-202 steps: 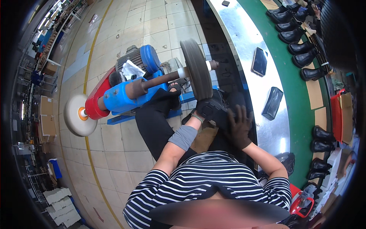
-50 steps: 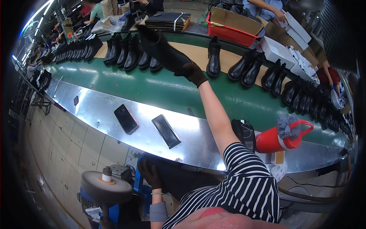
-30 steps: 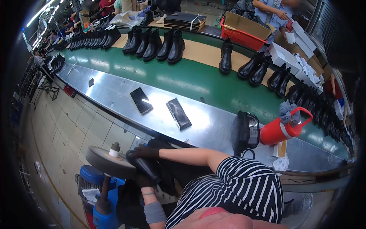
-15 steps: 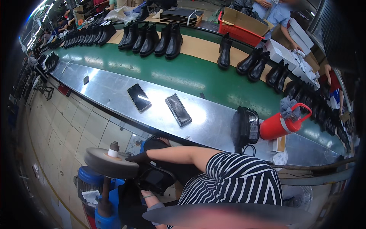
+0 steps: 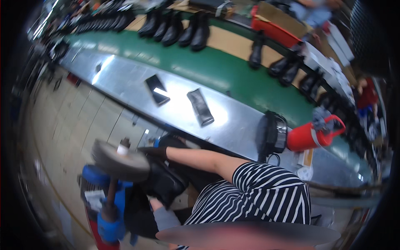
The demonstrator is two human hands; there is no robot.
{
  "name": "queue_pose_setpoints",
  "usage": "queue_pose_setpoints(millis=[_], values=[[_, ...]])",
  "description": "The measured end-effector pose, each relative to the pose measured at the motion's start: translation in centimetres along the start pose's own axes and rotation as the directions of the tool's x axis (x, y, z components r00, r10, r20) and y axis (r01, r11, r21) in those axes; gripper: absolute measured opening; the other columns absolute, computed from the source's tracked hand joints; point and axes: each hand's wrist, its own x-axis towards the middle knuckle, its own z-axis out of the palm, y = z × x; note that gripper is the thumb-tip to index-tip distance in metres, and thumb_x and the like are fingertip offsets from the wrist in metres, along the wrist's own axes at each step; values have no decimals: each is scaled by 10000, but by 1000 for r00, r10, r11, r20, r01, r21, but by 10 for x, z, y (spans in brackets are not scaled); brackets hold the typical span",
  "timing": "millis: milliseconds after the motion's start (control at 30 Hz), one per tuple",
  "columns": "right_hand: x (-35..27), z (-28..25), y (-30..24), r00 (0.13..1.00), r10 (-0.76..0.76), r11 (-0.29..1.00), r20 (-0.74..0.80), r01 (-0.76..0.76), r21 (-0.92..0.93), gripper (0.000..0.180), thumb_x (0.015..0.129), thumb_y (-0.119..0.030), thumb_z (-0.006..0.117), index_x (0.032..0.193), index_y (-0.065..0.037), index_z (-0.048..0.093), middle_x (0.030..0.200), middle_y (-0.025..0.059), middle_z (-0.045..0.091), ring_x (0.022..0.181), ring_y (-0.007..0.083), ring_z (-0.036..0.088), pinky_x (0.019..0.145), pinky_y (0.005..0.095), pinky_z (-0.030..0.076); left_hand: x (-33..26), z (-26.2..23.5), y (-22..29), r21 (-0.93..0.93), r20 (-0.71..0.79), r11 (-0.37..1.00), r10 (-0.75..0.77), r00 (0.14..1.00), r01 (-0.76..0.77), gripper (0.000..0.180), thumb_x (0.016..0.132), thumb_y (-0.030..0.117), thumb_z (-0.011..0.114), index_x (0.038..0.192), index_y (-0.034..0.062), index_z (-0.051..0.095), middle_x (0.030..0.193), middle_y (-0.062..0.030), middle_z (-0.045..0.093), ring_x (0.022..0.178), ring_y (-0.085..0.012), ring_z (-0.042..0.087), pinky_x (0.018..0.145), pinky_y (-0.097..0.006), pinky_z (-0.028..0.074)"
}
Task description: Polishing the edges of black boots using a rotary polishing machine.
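Observation:
A black boot (image 5: 165,184) is held up against the rim of a grey buffing wheel (image 5: 118,161) at the lower left. My right hand (image 5: 153,152), in a dark glove, is closed on the boot's upper side, close to the wheel. From below, my left hand (image 5: 155,203) supports the boot. Most of its fingers are hidden behind the boot, and only skin near the wrist shows above a grey sleeve. The wheel sits on an upright shaft with a white collar, over a blue machine (image 5: 111,225). Motion blur softens the boot and wheel.
A metal-edged bench (image 5: 125,79) carries a phone (image 5: 157,90), a dark wallet-like case (image 5: 200,107), a black bag (image 5: 273,134) and a red bottle (image 5: 306,136). Black boots (image 5: 196,32) line the green surface behind. A red crate (image 5: 277,31) and a person (image 5: 313,14) are at the far side.
The boot has turned in my hands, its opening less visible now, and has risen slightly with my right hand. The whole view has shifted, moving the bench up and to the right.

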Motion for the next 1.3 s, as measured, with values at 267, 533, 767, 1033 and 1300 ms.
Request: queue_pose_setpoints(millis=[267, 533, 767, 1033, 1300], values=[[-16, 16, 3, 973, -54, 891, -226, -55, -450, 618, 922, -482, 481, 1336, -24, 445, 1297, 115, 530, 1146, 190, 533, 991, 345, 415, -51, -22, -47, -246, -466, 901, 214, 858, -359, 506, 954, 365, 420, 1314, 11, 450, 1260, -204, 516, 1107, -313, 539, 958, -429, 444], [-26, 9, -17, 983, -16, 995, 184, -2, 96, 831, 861, -643, 436, 1431, -56, 292, 1395, 184, 412, 1241, 300, 454, 1054, 431, 336, -32, -28, -14, -355, -510, 784, 295, 808, -509, 520, 957, 400, 411, 1310, 21, 459, 1249, -204, 521, 1098, -321, 542, 959, -436, 443], [22, 0, -4, 1000, 21, 1000, 11, -21, -11, 821, 863, -644, 428, 1443, -84, 278, 1370, 215, 431, 1222, 336, 463, 1034, 436, 347, -45, -41, -24, -470, -457, 712, 308, 834, -521, 534, 960, 431, 403, 1307, 31, 467, 1240, -204, 525, 1090, -328, 545, 960, -443, 442], [57, -10, 17, 997, 73, 994, -38, -75, -77, 778, 886, -610, 438, 1387, -21, 352, 1349, 183, 469, 1190, 292, 504, 1002, 404, 393, -43, -69, -63, -631, -383, 562, 374, 845, -535, 720, 883, 623, 428, 1318, 50, 464, 1280, -153, 529, 1118, -318, 537, 970, -476, 431], [27, 6, 27, 989, 60, 997, 137, -53, -48, 800, 898, -645, 354, 1456, -84, 236, 1397, 162, 417, 1260, 294, 434, 1032, 399, 358, -71, -2, -48, -562, -418, 563, 438, 796, -606, 470, 925, 421, 495, 1179, 34, 573, 1122, -152, 615, 1012, -283, 606, 885, -411, 513]])
